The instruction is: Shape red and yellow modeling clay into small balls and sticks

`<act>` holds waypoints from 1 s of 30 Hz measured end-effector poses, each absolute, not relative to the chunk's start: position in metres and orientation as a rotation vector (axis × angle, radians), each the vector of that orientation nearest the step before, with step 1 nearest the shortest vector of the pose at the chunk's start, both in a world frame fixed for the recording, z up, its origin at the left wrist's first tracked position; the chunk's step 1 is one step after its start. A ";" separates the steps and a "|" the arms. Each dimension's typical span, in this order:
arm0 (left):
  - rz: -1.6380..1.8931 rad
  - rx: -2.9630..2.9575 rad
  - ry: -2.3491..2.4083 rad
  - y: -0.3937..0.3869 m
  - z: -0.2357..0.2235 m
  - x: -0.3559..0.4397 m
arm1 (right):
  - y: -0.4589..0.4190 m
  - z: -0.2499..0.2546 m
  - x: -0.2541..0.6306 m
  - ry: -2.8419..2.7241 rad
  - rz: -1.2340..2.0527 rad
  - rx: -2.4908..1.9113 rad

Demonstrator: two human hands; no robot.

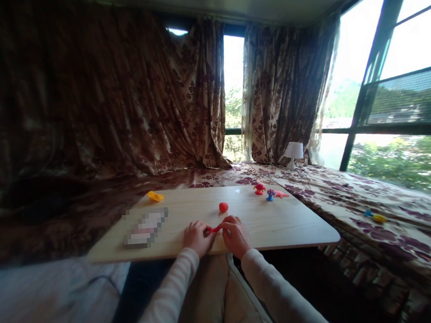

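Head view: left hand [198,236] and right hand [237,235] fingers pinch red strip's [215,229] ends, likely for control (ball [223,207] just beyond).

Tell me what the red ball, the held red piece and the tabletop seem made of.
Red ball: perhaps modelling clay or rubber, fairly smooth, judging by its even colour and plain round shape.
Red piece: perhaps soft clay or plastic, as it runs thin between the left hand and right hand; finish unclear.
Tabletop: wood or wood-look laminate, with a soft sheen, given grain and reflections.
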State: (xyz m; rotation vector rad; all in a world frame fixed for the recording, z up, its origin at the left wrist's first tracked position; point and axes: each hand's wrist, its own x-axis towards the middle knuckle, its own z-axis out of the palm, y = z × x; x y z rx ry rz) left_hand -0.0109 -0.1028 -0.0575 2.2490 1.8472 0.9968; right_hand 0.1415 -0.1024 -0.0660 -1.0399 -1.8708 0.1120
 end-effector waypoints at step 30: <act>1.138 2.156 1.784 -0.106 -0.056 -0.012 | -0.100 -0.067 0.142 -1.919 0.089 -1.092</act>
